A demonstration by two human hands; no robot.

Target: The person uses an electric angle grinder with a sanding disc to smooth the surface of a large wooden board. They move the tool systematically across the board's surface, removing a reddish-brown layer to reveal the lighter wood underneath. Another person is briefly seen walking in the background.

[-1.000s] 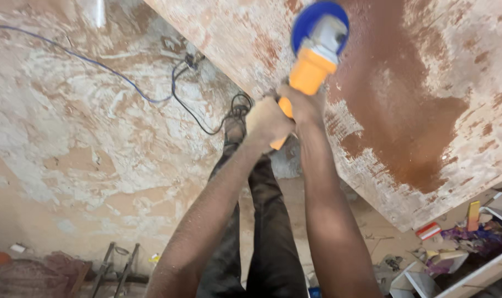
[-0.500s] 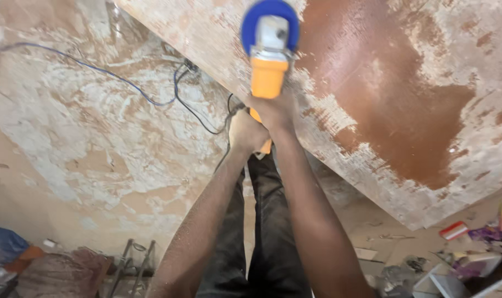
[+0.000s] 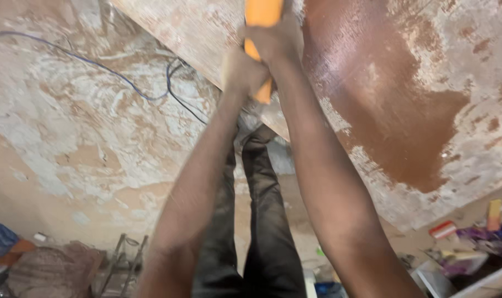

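Both my hands grip an orange power sander [image 3: 263, 14] held out at arm's length; its blue head is cut off by the top edge. My left hand [image 3: 241, 70] wraps the rear end of the orange body. My right hand [image 3: 274, 40] clasps it further forward. The tool rests on a large tilted board [image 3: 405, 116] coated in patchy white filler, with a bare reddish-brown patch to the right of my hands. My dark trousers show below between my arms.
A blue and black cord [image 3: 151, 91] trails over the dusty white-stained floor [image 3: 85, 143] at left. A metal stand [image 3: 124, 256] and cloth bundles [image 3: 8, 248] lie at bottom left. Small coloured containers [image 3: 483, 226] clutter the bottom right.
The sander has travelled up the board and leftward, so its blue head has left the frame. My arms have stretched further out.
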